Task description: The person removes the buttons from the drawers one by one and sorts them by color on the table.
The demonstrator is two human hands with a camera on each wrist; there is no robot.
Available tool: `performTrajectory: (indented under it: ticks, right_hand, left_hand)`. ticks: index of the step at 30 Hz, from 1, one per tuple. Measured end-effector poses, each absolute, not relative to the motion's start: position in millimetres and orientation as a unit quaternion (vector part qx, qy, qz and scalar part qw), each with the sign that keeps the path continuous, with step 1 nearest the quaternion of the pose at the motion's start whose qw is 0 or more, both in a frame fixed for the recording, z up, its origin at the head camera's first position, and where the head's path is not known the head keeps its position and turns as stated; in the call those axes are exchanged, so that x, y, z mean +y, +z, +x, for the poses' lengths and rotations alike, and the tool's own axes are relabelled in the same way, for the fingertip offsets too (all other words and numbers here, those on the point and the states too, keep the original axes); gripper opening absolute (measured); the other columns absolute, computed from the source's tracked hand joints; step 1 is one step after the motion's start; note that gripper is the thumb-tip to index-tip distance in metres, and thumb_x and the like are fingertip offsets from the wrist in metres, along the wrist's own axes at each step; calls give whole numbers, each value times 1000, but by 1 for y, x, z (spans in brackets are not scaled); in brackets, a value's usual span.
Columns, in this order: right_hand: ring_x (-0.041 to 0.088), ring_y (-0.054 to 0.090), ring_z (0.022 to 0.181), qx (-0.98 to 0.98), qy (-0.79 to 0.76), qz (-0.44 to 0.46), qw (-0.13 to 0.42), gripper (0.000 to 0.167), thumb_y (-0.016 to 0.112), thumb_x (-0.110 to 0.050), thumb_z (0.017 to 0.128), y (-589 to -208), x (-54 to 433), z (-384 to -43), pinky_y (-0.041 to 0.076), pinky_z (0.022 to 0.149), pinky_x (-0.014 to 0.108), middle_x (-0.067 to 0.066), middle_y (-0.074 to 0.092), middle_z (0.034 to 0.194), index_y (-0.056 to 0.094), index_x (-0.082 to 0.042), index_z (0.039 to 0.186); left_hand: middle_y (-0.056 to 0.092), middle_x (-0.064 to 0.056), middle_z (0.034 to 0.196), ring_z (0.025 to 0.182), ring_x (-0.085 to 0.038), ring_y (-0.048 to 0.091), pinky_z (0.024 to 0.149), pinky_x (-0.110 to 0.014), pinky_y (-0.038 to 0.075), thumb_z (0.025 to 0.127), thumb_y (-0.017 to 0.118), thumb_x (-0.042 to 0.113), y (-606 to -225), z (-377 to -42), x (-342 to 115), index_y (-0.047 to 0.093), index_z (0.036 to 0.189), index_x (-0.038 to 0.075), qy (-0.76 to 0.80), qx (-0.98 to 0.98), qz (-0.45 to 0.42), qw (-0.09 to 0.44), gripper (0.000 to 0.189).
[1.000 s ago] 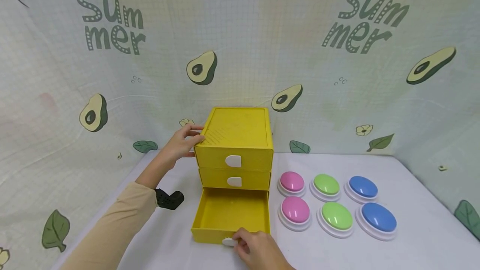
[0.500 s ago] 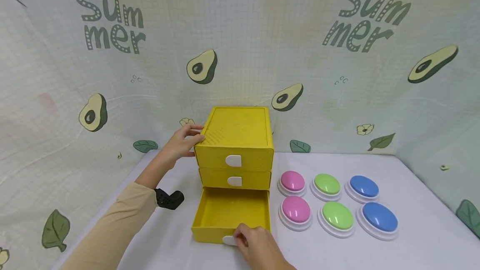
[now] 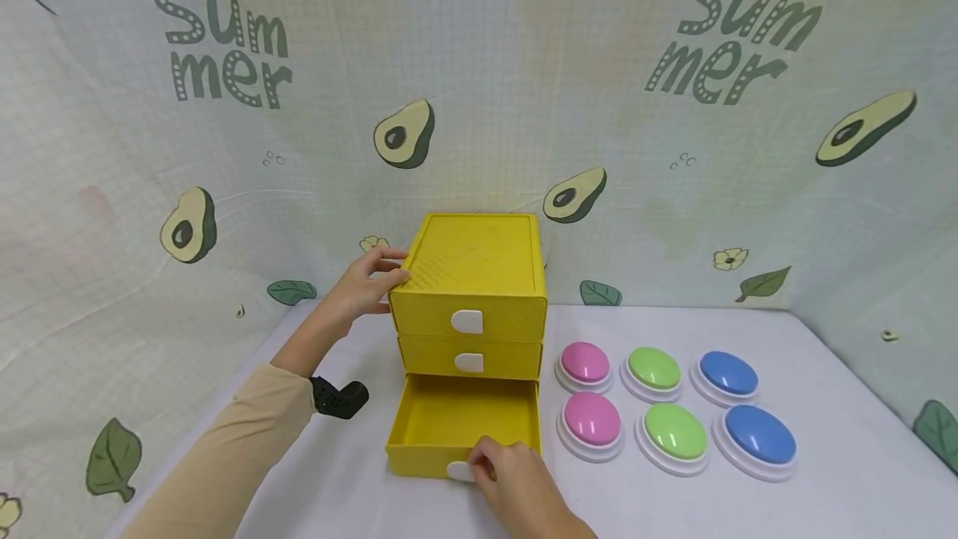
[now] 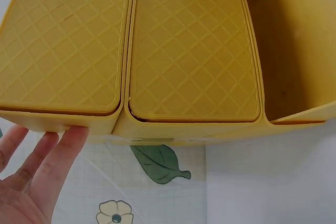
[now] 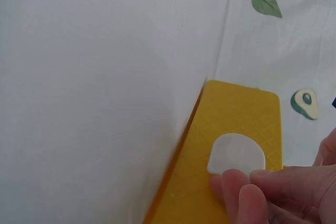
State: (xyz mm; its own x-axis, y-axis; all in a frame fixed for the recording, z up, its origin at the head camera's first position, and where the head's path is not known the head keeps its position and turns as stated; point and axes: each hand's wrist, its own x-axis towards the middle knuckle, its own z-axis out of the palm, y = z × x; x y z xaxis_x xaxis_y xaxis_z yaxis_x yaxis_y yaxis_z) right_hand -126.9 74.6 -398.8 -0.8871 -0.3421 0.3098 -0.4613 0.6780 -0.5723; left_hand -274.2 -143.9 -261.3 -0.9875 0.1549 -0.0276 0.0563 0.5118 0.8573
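Note:
A yellow drawer unit (image 3: 479, 252) stands on the table with its top two drawers closed. Its bottom drawer (image 3: 419, 462) is pulled out, and no object shows inside. With thumb and fingers, my right hand (image 3: 518, 487) pinches the white handle (image 5: 237, 153) on that drawer's front. My left hand (image 3: 359, 288) touches the unit's upper left side and top edge; in the left wrist view its fingers (image 4: 60, 158) lie fairly straight against the side wall.
To the right of the unit, two rows of round push buttons, pink (image 3: 591, 417), green (image 3: 675, 429) and blue (image 3: 760, 432), sit on white bases. A printed cloth (image 3: 479, 48) hangs behind the white table (image 3: 846, 406). A black strap-like piece (image 3: 340, 398) shows at the left wrist.
The bottom drawer has slid slightly inward, and my right hand has moved away from me with its handle. My left hand stays in place on the unit.

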Motion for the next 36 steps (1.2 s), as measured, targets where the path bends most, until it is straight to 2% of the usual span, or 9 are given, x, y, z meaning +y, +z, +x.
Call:
performTrajectory:
  ticks: [10, 20, 36]
  right_hand:
    - [-3, 42, 54, -910, 339, 211, 108, 6, 66, -10, 83, -400, 72, -132, 40, 51, 13, -8, 64, 67, 67, -14, 79]
    - [-1, 46, 55, -911, 327, 215, 130, 6, 68, -10, 82, -401, 72, -139, 44, 53, 17, -6, 65, 67, 66, -15, 78]
    - [-2, 44, 56, -914, 328, 206, 124, 6, 67, -9, 82, -401, 73, -150, 42, 53, 14, -6, 65, 67, 67, -13, 78]
  left_hand:
    - [38, -15, 141, 121, -36, 48, 92, -49, 49, 96, 49, 31, -262, -276, -144, 37, 138, 17, 490, 868, 58, 50, 46]
    - [39, -14, 140, 120, -36, 48, 92, -49, 49, 95, 49, 30, -263, -278, -145, 37, 137, 18, 492, 867, 59, 50, 45]
    - [38, -16, 139, 121, -37, 47, 92, -50, 49, 96, 50, 29, -265, -279, -147, 37, 138, 15, 497, 863, 72, 49, 46]
